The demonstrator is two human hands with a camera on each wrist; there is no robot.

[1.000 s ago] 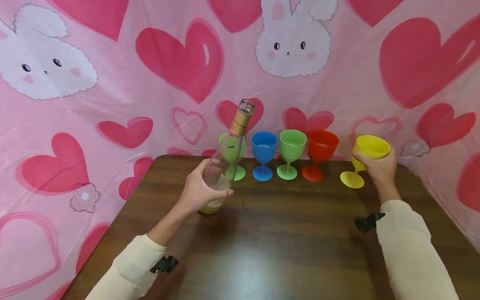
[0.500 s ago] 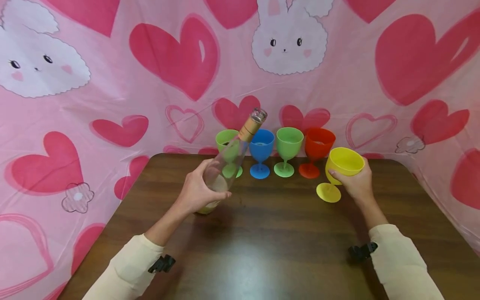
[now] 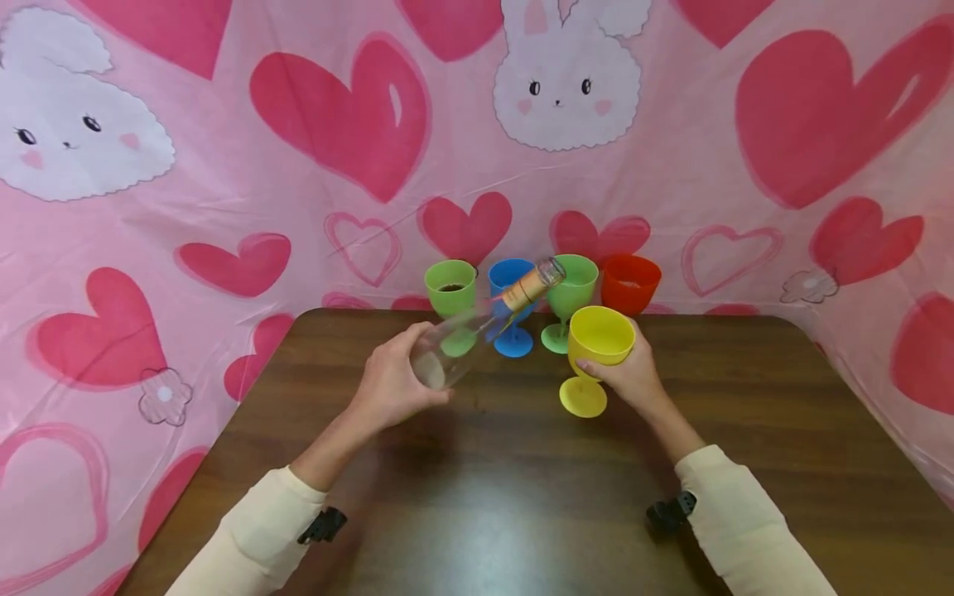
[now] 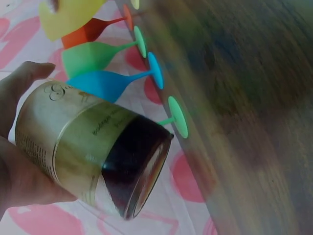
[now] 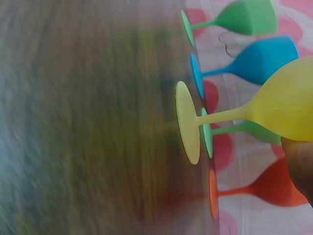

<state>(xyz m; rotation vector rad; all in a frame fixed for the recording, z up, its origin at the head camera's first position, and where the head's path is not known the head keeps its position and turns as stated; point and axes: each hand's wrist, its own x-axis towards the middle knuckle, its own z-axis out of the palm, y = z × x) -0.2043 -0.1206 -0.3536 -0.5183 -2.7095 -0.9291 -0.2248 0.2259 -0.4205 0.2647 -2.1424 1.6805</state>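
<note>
My left hand grips the base of a clear glass bottle with a gold neck label. The bottle is tilted far over, its open mouth pointing right toward a yellow goblet. My right hand holds that goblet by its bowl, lifted and leaning, its foot just above the brown table. In the left wrist view the bottle fills my palm, a little pale liquid inside. The right wrist view shows the yellow goblet with a fingertip on its bowl.
A row of goblets stands at the table's far edge: light green, blue, green and red. A pink cloth with hearts and bunnies hangs behind and around the table.
The right hand carried the yellow goblet left and nearer, from the row's right end to the middle. The left hand tipped the bottle much lower, its mouth swinging right toward the goblet.
</note>
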